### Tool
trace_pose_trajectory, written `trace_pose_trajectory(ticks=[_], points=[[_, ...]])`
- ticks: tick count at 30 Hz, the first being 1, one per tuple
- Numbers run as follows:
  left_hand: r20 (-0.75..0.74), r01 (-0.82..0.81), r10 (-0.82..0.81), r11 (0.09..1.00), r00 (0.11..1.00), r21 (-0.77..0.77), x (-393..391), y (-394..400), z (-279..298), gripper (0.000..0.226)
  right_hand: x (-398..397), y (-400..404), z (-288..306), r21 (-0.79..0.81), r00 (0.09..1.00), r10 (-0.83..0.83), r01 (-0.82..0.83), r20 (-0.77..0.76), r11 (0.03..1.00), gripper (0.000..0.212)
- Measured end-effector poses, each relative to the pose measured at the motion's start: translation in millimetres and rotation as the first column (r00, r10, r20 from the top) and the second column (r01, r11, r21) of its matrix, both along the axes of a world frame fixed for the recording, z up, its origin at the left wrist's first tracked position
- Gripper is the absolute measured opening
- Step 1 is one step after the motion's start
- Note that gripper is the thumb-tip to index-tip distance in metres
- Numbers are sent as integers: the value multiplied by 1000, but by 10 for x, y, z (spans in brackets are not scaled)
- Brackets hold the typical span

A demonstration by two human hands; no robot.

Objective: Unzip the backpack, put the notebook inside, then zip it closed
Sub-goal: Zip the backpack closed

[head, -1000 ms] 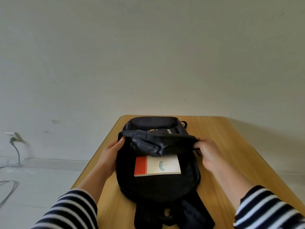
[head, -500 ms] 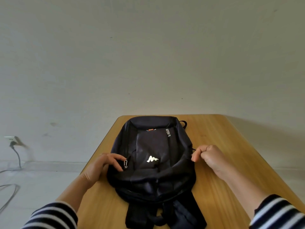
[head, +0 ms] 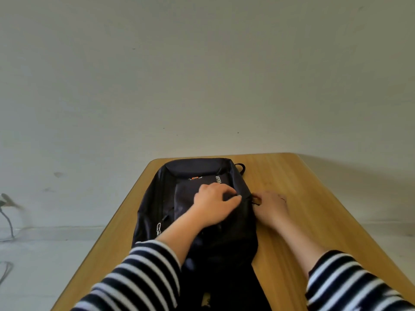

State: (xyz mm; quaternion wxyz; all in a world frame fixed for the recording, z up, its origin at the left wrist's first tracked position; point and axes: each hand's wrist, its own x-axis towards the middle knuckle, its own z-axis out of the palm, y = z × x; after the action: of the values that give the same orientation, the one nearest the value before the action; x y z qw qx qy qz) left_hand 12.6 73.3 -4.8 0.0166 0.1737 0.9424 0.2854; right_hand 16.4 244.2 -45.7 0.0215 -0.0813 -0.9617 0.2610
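Far left, by the wall: a cable on the floor, as in the earlier frames. On the wooden table: black backpack, lying flat, front panel up, straps toward the near edge. Front flap folded down over the opening, same as half a second ago; one second ago lifted, with the notebook showing inside. Notebook now out of sight, hidden under the flap, so inside the bag. Small metal clip on the left side of the bag, now free; half a second ago touched by the left fingers.

Left hand: moved across from the left side of the bag to the middle right of the front panel, palm down, fingers curled and pressing the fabric close to the right seam. Right hand: at the right edge of the bag, resting on the table, fingertips closed on a small dark zipper pull. Hands nearly touching now; well apart before. Striped sleeves at the bottom of the view.
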Motion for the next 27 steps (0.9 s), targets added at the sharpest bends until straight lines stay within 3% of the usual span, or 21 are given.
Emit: trace_pose_trajectory(ticks=[3,5,8,16,27], points=[[90,-94,93,996,992,1,11,270,-113,46,-8,-32,3,36,999,3,-2,-37,999,28],[77,-201,201,980,977,-12,20,363,-174,49,-18,-48,5,92,999,-1,6,-47,996,29],[36,-280,280,960,959,-7,46,420,-194,52,-38,-93,-10,29,995,-28,31,-99,999,28],[-18,-243,249,957,968,159,13,304,-308,13,-58,-131,-20,-99,985,-115,102,-130,990,18],[-44,-251,263,950,964,186,-16,318,-350,19,138,-91,29,-154,993,-74,59,-91,986,17]])
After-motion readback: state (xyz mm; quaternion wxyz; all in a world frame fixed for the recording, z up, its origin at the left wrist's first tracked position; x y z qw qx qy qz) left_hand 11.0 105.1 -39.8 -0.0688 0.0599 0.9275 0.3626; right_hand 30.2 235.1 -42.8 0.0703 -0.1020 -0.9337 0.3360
